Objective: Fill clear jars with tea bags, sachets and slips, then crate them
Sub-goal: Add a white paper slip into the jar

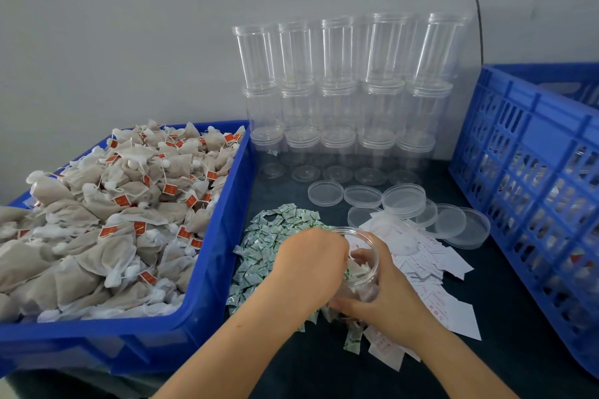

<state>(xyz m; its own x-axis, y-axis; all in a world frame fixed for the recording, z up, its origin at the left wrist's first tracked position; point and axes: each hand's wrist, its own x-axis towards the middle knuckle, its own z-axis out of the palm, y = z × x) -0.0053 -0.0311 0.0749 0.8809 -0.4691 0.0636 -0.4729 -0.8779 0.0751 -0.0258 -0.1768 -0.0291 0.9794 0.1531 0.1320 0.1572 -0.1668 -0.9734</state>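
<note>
Grey wall and a dark cloth-covered table (324,372) frame what I see. Far left of the grip sits a blue bin (207,285) heaped with tea bags (107,204), soft, feather-light pouches best pinched at the gathered neck. Just left of it, my left hand (311,256) curls its fingers into the jar's mouth, pushing contents in, over the green-printed sachets (275,230). My right hand (382,285) is wrapped around the clear jar (363,256), tilted on its side; I judge it thin, slippery and easily squeezed, so hold mid-wall. Right of the grip lie paper slips (434,262), lids (402,197), and the blue crate (525,172). Behind stand stacked empty jars (340,81).
</note>
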